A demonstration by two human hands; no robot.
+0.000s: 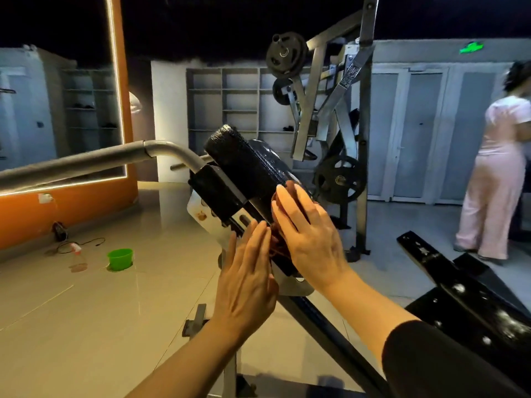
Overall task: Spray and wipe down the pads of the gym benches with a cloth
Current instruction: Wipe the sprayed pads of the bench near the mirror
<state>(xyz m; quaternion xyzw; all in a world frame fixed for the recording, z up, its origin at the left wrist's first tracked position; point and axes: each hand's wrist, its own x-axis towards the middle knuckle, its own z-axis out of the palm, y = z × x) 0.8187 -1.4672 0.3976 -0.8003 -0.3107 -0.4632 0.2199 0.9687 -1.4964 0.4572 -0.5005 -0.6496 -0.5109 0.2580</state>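
Observation:
A black roller pad [242, 165] on a tilted bench arm fills the middle of the view. A dark red cloth [278, 243] lies against the pad's lower end, mostly hidden between my hands. My right hand [309, 234] lies flat with straight fingers over the cloth and presses it on the pad. My left hand [247, 278] is open beside it, its fingertips touching the cloth's frayed edge from the left. A spray bottle [77, 249] lies on the floor at the far left.
A green bowl [120, 258] stands on the tiled floor near the bottle and a cable. A grey curved bar [86, 160] reaches in from the left. Another black bench pad [465, 300] sits at lower right. Behind are a plate-loaded machine [339, 179] and a person in pink [494, 173].

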